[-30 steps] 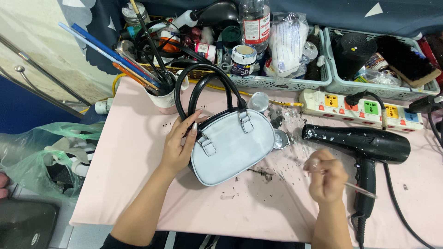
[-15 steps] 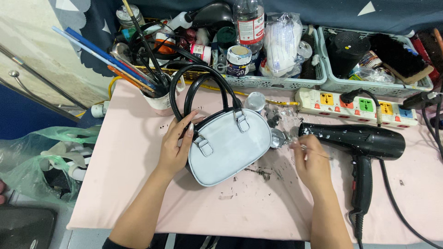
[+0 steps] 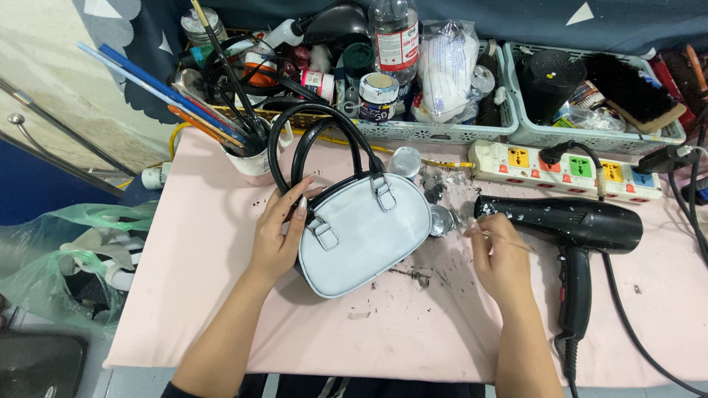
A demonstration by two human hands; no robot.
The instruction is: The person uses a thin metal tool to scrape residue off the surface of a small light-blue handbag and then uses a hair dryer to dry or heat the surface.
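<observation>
A small pale grey handbag (image 3: 366, 237) with black handles lies on a pink table (image 3: 192, 295). My left hand (image 3: 282, 236) rests flat against the bag's left end, fingers up by the handle base. My right hand (image 3: 498, 259) is to the right of the bag and pinches a thin brush (image 3: 495, 237), whose tip points toward a small open paint jar (image 3: 442, 220) beside the bag. A round jar lid (image 3: 405, 161) lies just behind the bag. Dark paint specks dot the table around the jars.
A black hair dryer (image 3: 571, 227) lies right of my hand, its cord trailing forward. A power strip (image 3: 564, 169) sits behind it. A cup of brushes (image 3: 247, 151) stands back left; baskets of bottles and tools (image 3: 442, 129) line the back. Plastic bags (image 3: 66, 258) hang off the left.
My right hand has moved left from near the hair dryer to the small jar beside the bag, bringing the brush with it. My left hand has stayed on the bag.
</observation>
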